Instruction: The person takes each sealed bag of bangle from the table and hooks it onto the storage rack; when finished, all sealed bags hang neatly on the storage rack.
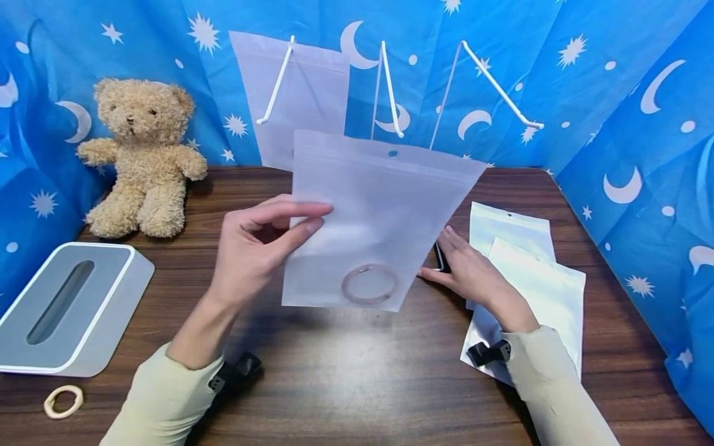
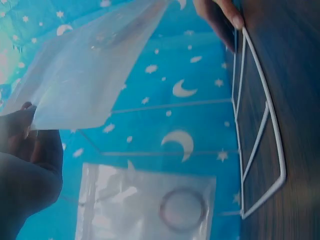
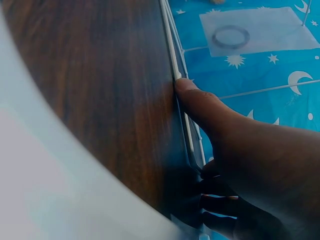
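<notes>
My left hand (image 1: 248,248) pinches the left edge of a frosted zip bag (image 1: 346,192) between thumb and fingers, holding it up above the table. A thin pinkish bangle (image 1: 369,284) lies inside, near the bag's bottom. The bag has a hole in its top strip. Behind it stands a white wire display rack (image 1: 390,93) with three prongs. Another frosted bag (image 1: 312,93) hangs on the left prong, a dark bangle (image 3: 230,37) inside it. My right hand (image 1: 474,272) grips the rack's base (image 2: 280,155) at its right corner, thumb on the wire; its other fingers are partly hidden.
Two white zip bags (image 1: 538,303) lie overlapping beneath and beside my right forearm. A teddy bear (image 1: 142,155) sits at the back left. In front of it stand a tissue box (image 1: 106,322) and a cream ring (image 1: 64,401). Blue patterned cloth (image 1: 630,124) walls the table in.
</notes>
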`<state>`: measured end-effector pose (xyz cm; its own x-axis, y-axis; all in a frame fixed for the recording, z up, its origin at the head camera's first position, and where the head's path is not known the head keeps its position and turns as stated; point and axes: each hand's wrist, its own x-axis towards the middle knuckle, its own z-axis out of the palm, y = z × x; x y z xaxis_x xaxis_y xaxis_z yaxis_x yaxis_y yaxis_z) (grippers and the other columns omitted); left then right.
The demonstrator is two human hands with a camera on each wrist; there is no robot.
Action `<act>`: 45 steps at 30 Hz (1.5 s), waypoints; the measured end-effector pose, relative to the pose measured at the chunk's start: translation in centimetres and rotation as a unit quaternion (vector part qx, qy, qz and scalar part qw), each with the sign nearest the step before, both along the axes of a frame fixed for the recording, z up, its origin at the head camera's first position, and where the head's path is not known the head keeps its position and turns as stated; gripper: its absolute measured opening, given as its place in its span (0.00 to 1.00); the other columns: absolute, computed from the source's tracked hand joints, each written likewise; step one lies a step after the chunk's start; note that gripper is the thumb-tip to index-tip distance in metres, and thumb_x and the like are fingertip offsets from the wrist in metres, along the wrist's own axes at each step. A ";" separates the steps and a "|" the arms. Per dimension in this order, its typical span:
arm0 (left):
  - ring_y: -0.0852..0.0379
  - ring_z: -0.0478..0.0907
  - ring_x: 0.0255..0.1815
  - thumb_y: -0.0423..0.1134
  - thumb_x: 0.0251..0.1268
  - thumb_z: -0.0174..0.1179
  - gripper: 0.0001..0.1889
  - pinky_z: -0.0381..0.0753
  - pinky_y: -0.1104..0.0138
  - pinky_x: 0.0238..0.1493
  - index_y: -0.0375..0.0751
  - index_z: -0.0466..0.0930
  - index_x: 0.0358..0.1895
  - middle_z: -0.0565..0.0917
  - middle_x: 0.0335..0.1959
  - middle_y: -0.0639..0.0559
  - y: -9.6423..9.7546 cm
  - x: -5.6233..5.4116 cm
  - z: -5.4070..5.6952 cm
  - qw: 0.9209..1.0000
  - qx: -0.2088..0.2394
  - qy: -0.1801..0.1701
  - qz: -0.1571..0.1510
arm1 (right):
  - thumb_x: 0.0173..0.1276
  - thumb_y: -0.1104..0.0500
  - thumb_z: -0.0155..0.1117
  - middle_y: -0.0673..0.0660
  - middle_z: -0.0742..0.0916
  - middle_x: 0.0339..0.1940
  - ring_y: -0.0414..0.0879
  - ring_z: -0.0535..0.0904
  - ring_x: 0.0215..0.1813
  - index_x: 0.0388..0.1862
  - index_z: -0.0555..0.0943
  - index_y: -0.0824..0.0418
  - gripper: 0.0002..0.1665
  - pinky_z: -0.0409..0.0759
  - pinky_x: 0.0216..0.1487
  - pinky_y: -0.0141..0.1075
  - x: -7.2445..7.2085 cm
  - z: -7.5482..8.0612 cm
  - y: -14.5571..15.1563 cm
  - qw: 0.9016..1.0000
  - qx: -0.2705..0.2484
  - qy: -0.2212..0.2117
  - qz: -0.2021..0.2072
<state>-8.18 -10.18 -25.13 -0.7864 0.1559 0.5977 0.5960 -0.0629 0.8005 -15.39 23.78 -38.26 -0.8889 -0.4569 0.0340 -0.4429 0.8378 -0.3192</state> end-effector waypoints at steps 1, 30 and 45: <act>0.60 0.63 0.20 0.18 0.60 0.61 0.09 0.56 0.70 0.19 0.23 0.84 0.43 0.85 0.40 0.36 0.3 -0.1 0.0 1.000 0.003 -0.008 0.001 | 0.68 0.36 0.61 0.66 0.56 0.78 0.62 0.51 0.77 0.81 0.42 0.56 0.57 0.60 0.68 0.57 0.0 -0.1 0.1 1.000 -0.005 0.010 0.010; 0.58 0.52 0.17 0.25 0.60 0.66 0.11 0.47 0.68 0.17 0.34 0.87 0.46 0.85 0.32 0.44 1.0 -3.8 -1.9 0.998 0.040 -0.045 0.012 | 0.63 0.24 0.53 0.67 0.54 0.78 0.59 0.48 0.78 0.79 0.49 0.65 0.62 0.56 0.70 0.58 0.0 0.1 -0.3 0.998 0.026 -0.045 -0.046; 0.59 0.54 0.14 0.26 0.61 0.65 0.10 0.48 0.68 0.16 0.29 0.86 0.45 0.80 0.22 0.41 2.7 -7.5 -1.3 0.995 0.050 -0.032 0.082 | 0.63 0.26 0.55 0.67 0.57 0.78 0.59 0.49 0.78 0.78 0.52 0.68 0.61 0.57 0.70 0.55 0.1 0.3 -0.2 0.998 0.031 -0.035 -0.043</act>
<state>-15.72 -7.45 -26.39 -0.8332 -0.0356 0.5519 0.5530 -0.0511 0.8316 -15.24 23.55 -37.99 -0.9239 -0.3786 -0.0550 -0.3477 0.8908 -0.2925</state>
